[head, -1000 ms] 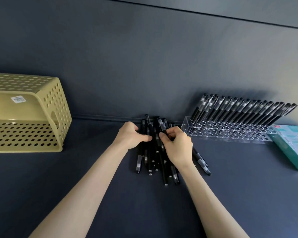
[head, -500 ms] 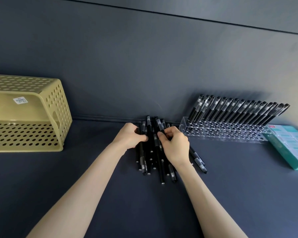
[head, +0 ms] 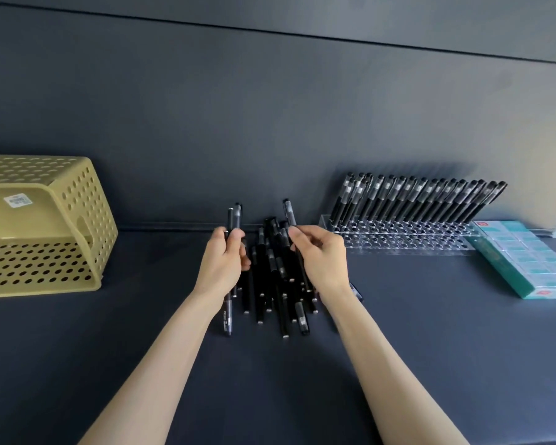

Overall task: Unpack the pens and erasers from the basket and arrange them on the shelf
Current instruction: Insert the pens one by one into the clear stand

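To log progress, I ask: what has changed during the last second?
Both hands rose from the loose pile: the left hand now grips pens upright, the right hand pinches one pen. The pile, rack, basket and eraser box stayed put.

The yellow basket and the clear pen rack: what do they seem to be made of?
The yellow basket looks like moulded plastic, matte, given its uniform colour, rows of round holes and rounded rim. The pen rack is probably clear acrylic or similar plastic, glossy: the shelf shows through it and its edges catch light.
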Demonstrator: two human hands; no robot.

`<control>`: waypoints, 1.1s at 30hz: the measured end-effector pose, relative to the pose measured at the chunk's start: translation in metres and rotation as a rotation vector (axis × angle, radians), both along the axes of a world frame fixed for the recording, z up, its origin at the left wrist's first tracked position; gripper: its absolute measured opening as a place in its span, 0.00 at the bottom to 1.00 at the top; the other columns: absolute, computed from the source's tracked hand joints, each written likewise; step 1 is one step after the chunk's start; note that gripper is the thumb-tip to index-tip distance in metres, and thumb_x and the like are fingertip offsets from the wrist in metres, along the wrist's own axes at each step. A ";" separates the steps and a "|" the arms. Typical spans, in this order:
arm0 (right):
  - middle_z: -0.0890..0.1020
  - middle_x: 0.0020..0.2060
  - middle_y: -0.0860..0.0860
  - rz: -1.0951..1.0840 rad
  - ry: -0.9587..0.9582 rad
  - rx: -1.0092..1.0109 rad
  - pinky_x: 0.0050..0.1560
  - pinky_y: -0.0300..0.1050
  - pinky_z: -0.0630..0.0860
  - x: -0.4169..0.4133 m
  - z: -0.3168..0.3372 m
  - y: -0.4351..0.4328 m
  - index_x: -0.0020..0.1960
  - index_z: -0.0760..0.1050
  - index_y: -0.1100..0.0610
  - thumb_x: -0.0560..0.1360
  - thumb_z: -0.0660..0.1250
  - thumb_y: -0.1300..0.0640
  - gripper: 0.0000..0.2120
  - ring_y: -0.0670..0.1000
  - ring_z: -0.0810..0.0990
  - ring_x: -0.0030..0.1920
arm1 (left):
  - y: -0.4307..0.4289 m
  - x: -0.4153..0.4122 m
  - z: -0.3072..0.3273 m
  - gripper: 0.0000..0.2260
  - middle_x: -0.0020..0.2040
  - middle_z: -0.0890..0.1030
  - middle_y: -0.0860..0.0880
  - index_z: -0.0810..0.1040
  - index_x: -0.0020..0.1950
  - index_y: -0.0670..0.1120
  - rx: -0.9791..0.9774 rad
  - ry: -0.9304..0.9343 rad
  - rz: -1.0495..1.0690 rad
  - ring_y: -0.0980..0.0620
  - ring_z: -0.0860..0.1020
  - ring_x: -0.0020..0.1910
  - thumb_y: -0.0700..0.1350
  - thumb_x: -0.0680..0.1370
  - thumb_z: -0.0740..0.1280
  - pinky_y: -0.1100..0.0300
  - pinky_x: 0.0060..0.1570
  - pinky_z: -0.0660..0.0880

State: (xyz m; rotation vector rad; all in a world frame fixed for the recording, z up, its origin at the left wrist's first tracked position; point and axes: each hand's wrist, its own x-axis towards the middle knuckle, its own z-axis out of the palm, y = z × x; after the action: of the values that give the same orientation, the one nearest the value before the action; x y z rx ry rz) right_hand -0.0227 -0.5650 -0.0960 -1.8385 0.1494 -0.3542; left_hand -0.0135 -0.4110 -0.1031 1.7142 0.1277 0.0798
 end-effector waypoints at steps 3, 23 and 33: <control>0.80 0.29 0.44 0.108 -0.006 0.167 0.38 0.34 0.72 -0.008 0.016 -0.022 0.45 0.82 0.56 0.75 0.68 0.55 0.05 0.42 0.76 0.32 | -0.019 -0.011 0.019 0.07 0.28 0.72 0.54 0.70 0.52 0.45 -0.156 -0.104 -0.036 0.56 0.68 0.22 0.47 0.82 0.56 0.61 0.22 0.70; 0.82 0.37 0.51 0.264 -0.168 0.246 0.37 0.42 0.80 -0.030 0.056 -0.206 0.48 0.73 0.56 0.75 0.67 0.63 0.04 0.50 0.83 0.37 | -0.209 -0.060 0.028 0.08 0.32 0.80 0.48 0.77 0.43 0.40 -0.231 0.010 -0.206 0.57 0.61 0.21 0.44 0.75 0.71 0.66 0.20 0.57; 0.79 0.36 0.46 0.073 -0.423 0.056 0.42 0.54 0.80 0.000 0.066 -0.189 0.45 0.71 0.46 0.74 0.69 0.60 0.11 0.52 0.81 0.36 | -0.198 -0.062 0.010 0.11 0.29 0.72 0.53 0.72 0.42 0.43 -0.184 -0.319 0.069 0.54 0.64 0.26 0.48 0.80 0.63 0.63 0.24 0.61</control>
State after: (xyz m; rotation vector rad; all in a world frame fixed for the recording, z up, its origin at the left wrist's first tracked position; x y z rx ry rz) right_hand -0.0223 -0.7543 -0.0299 -1.6696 -0.1968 -0.6700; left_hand -0.0752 -0.6091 -0.0928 1.4931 -0.0419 0.3791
